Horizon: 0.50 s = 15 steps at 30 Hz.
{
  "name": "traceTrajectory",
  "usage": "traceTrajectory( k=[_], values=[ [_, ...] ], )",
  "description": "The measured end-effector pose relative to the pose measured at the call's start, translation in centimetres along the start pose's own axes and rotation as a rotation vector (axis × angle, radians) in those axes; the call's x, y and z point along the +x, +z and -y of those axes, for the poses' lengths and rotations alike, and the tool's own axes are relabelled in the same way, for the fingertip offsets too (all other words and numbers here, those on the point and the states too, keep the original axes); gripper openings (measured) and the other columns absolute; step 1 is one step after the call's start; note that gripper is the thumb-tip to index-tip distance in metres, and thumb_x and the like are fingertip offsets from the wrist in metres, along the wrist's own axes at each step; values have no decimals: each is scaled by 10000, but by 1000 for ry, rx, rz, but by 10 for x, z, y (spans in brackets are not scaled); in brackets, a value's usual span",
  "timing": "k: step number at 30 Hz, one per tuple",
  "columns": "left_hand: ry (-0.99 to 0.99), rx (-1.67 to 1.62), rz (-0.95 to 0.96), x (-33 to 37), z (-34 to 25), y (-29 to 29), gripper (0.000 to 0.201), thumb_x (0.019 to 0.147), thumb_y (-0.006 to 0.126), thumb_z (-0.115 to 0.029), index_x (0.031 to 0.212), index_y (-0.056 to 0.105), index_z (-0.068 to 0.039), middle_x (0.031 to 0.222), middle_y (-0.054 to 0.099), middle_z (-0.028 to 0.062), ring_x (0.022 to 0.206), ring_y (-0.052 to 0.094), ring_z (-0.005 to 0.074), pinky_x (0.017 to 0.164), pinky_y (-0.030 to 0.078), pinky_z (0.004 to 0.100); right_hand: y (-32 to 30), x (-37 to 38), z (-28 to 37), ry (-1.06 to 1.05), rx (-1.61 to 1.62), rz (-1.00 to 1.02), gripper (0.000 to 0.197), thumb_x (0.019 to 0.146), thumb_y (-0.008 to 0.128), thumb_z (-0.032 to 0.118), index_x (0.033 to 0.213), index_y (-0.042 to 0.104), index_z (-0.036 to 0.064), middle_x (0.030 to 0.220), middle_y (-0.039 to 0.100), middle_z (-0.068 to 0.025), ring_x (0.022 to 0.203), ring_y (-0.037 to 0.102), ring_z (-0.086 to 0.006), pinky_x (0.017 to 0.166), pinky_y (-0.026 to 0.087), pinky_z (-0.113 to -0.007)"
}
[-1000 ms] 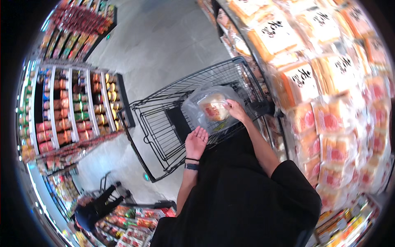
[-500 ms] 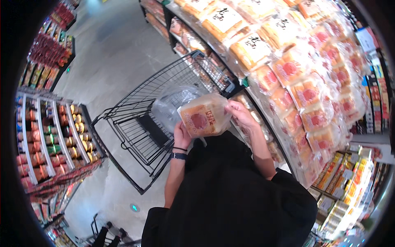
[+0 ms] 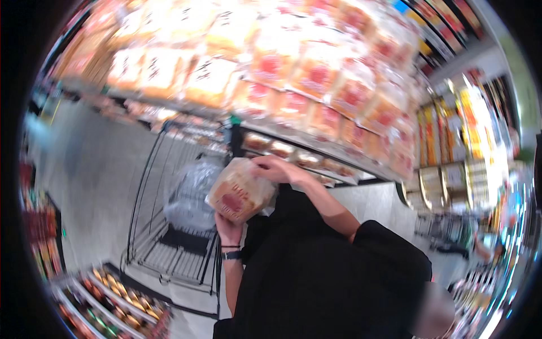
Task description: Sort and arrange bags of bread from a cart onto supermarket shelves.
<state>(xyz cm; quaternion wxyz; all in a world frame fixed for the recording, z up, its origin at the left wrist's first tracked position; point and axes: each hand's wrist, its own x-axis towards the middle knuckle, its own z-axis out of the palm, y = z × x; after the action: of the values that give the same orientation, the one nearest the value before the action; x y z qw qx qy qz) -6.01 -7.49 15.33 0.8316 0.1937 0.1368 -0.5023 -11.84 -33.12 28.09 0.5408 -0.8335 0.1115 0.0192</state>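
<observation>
A bagged loaf of sliced bread with a red round print is held in front of my body, tilted. My left hand, with a dark band and strap at its wrist, closes on its lower end from below; most of those fingers are hidden behind the pack. My right hand grips the upper right part of the bag, fingers bent over the wrapper. Just left of the loaf, a clear plastic bag sits in the black wire shopping cart; what it holds is hard to make out.
A broad display of bagged bread runs across the far side, with a lower shelf of packs beneath it. Jars and tins fill a rack at the lower left. Shelves of yellow packages stand at the right, and another cart is beyond.
My view and body have turned right, so the bread display now stretches across the front. The loaf stays in both hands; my right hand has come further over its top.
</observation>
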Motion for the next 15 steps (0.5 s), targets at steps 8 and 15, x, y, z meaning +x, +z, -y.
traceTrajectory(
  k=[8,15],
  values=[
    [-77,129,4,55,57,47,527,1051,297,-377,1481,406,-93,1483,480,103,1367,445,314,1145,345,544,-77,-82,-21,31,-95,-421,403,958,632,364,1108,579,-6,861,636,-225,776,618,-374,717,467,-426],
    [-129,224,168,93,179,162,568,1062,323,-448,1507,386,-102,1536,426,96,1403,406,295,1168,310,503,-208,-215,-14,-48,-30,-525,228,940,657,177,1093,615,13,840,633,-146,761,621,-277,698,480,-375]
  ],
)
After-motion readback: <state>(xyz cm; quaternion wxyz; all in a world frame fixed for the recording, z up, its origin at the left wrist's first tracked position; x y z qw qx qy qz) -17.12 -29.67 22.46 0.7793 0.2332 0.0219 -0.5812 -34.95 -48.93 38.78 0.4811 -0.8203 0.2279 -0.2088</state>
